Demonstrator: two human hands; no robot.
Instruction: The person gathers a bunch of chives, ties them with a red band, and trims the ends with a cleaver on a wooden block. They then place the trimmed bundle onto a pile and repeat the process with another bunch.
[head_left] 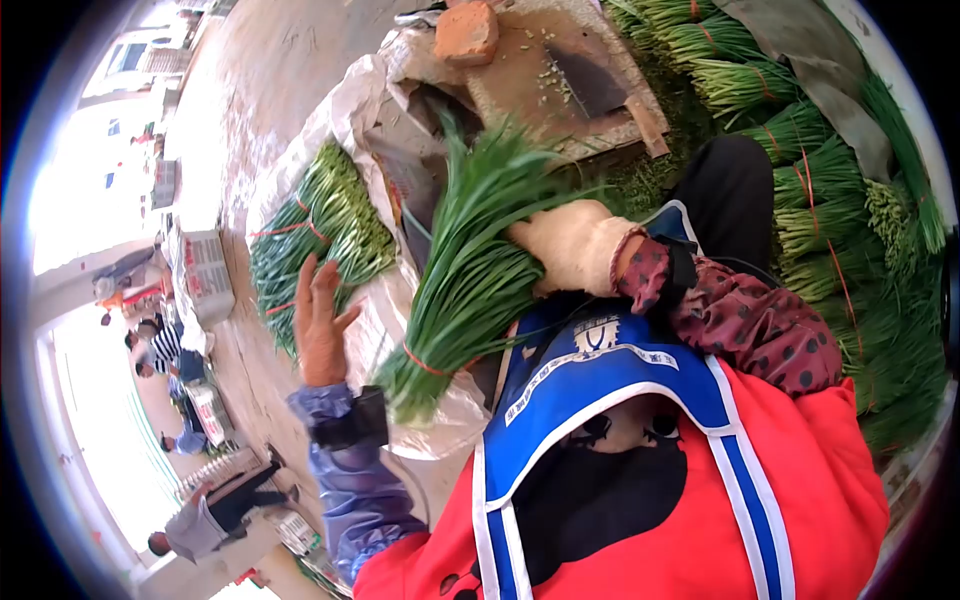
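My right hand (580, 245), in a pale work glove, grips a large bunch of long green Chinese chives (470, 250) in front of my apron. An orange-red band (428, 362) circles the lower part of the bunch. To the left of it my left hand (320, 320) is bare and raised, its fingers apart and nothing in them. Behind that hand, tied bunches of chives (325, 215) lie on a white plastic sheet (345, 110). The leaf tips by my glove are slightly blurred.
A cleaver (588, 80) with a wooden handle lies on a worn board (515, 95) among cut bits. Beside it sits an orange brick (466, 33). Many banded bunches (820, 190) are stacked on the right, partly under a grey cloth (815, 70). Several people (205, 520) are far left.
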